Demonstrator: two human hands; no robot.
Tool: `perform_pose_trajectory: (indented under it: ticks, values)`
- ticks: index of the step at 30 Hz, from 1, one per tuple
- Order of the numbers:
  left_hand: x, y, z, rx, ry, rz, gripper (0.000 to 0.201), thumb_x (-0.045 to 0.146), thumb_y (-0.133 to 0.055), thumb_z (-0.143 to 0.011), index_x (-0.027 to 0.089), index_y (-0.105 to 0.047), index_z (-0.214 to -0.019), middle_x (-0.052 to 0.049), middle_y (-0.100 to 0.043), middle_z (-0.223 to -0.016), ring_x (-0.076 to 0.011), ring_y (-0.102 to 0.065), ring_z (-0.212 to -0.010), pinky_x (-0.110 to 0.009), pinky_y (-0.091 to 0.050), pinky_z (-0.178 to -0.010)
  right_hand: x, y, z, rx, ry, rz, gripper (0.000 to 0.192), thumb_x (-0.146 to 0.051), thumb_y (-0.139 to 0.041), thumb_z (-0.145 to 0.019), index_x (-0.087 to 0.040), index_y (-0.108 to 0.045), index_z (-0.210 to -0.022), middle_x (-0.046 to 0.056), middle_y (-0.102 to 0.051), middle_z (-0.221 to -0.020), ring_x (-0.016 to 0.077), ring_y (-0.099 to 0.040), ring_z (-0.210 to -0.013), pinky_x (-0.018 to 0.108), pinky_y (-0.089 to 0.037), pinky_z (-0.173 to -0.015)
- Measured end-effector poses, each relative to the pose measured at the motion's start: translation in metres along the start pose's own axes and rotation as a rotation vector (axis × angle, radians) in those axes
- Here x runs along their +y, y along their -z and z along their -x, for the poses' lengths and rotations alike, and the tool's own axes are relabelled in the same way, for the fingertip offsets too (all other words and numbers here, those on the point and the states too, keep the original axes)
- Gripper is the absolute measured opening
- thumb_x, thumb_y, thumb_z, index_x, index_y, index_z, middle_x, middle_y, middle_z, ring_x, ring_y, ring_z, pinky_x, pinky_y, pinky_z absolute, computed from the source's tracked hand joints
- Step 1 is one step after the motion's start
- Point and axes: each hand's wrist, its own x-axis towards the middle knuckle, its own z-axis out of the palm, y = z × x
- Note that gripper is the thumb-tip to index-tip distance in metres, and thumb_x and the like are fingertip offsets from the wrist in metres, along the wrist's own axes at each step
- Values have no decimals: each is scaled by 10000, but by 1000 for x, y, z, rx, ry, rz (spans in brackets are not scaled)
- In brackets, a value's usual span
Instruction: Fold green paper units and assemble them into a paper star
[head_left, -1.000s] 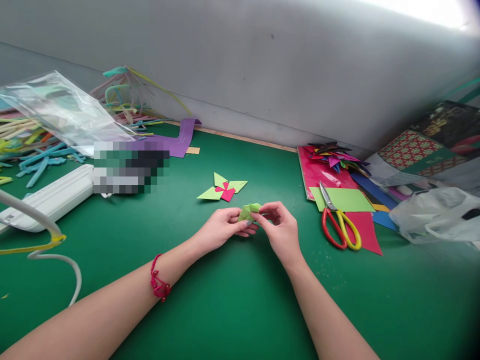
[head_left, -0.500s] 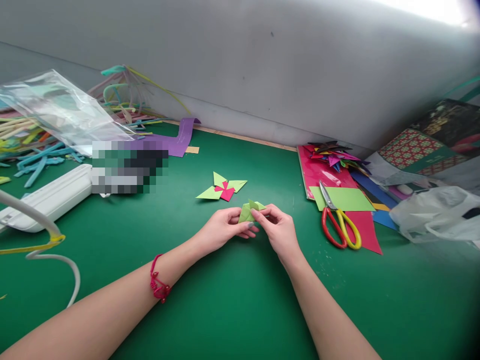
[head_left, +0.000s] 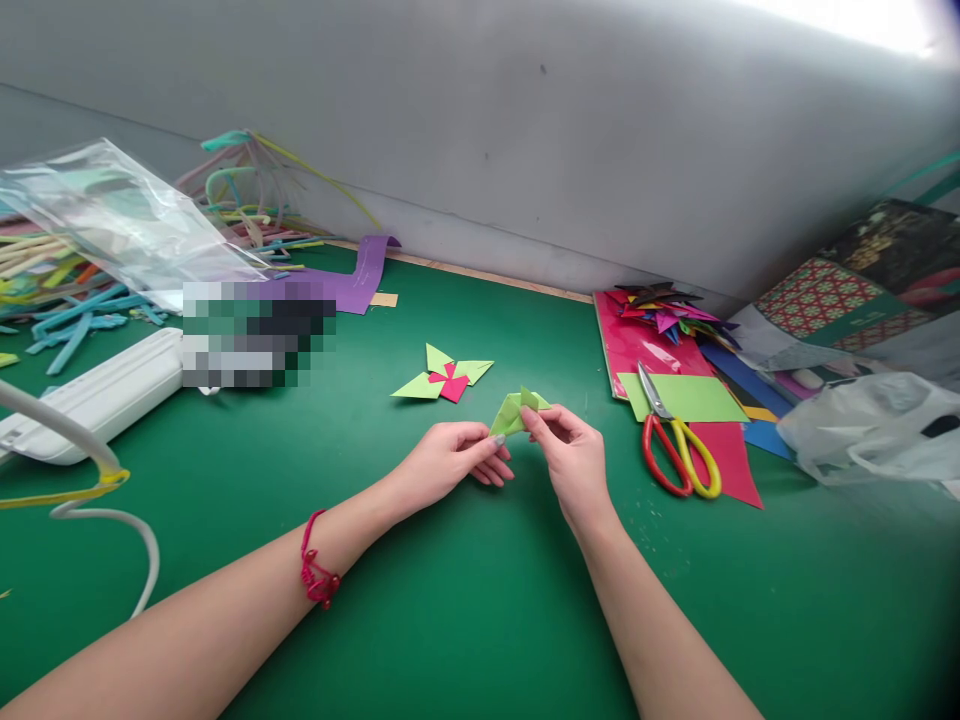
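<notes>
Between my hands, just above the green tabletop, is a small folded piece of light green paper (head_left: pixel 508 414). My right hand (head_left: pixel 576 452) pinches its right part between thumb and fingers, near a flap that stands up. On the lower left corner of the paper, my left hand (head_left: pixel 455 460) has its thumb tip against the fingers. The other fingers of that hand are loosely curled below. Farther back lies a folded paper shape (head_left: pixel 452 385) with light green points and a red middle part.
Scissors (head_left: pixel 684 455) with red and yellow handles rest on green paper (head_left: pixel 712 396) and red paper at the right. Folded paper stars (head_left: pixel 667 310) are piled behind. A white plastic bag (head_left: pixel 885 430) is at far right. A white device (head_left: pixel 97 395) and cable lie left.
The folded green paper and my right hand have moved a little to the right and up. My left hand now touches only the paper's lower left corner.
</notes>
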Motion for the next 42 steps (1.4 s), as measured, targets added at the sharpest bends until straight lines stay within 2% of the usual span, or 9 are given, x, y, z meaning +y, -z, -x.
perform_pose_trajectory:
  ticks: [8,13,19,30,33,36,39,42]
  values:
    - [0,-1,0,-10,-8,21,388,446,-391,-858,106,-578,-866,-116,-687,-736,-189,-655,-646,-332,-518,-654,-2,1,0,31,-34,-19,245,-415,-631,-695,-171,-603,-693,-5,-554,-648,115,-484,-594,239,-412,-577]
    - [0,1,-1,-28,-17,17,327,414,-391,-868,125,-546,-868,-101,-681,-729,-178,-649,-648,-310,-512,-641,-3,6,-2,3,-26,13,261,-423,-616,-705,-163,-603,-700,-1,-532,-626,119,-473,-593,244,-405,-560]
    - [-3,4,0,-90,-66,-159,314,393,-365,-876,146,-558,-865,-66,-681,-705,-153,-627,-649,-277,-496,-661,-3,12,-6,-28,-7,88,271,-435,-617,-696,-164,-610,-679,5,-556,-627,127,-491,-605,247,-409,-571]
    - [1,8,4,-102,-82,-457,275,328,-310,-888,202,-523,-769,14,-641,-572,-148,-605,-681,-243,-444,-699,-3,12,-6,-48,-18,102,247,-418,-634,-689,-174,-612,-658,-2,-567,-640,126,-498,-605,241,-396,-570]
    - [3,9,4,-115,-65,-403,276,333,-318,-885,190,-548,-829,-5,-657,-617,-149,-604,-675,-250,-454,-677,-4,14,-6,-34,-34,98,241,-411,-633,-693,-173,-613,-666,-8,-563,-620,120,-496,-599,235,-394,-570]
    - [3,10,2,-112,-37,-246,268,339,-358,-873,161,-551,-929,-60,-682,-759,-169,-614,-743,-270,-474,-656,-5,16,-7,-10,-45,78,247,-416,-626,-699,-171,-615,-672,-11,-564,-605,118,-501,-592,235,-398,-580]
    - [1,11,-1,-18,-34,-42,333,401,-355,-872,135,-528,-972,-119,-667,-898,-214,-622,-856,-319,-491,-688,-5,15,-6,-6,-45,76,262,-427,-620,-700,-168,-610,-666,-8,-565,-601,121,-506,-584,238,-398,-576]
    - [-1,9,-4,42,-58,7,342,446,-459,-826,125,-525,-922,-119,-672,-855,-225,-643,-819,-350,-494,-715,-4,9,-2,-5,-23,95,271,-430,-612,-706,-168,-585,-641,-14,-544,-579,118,-491,-560,233,-379,-543]
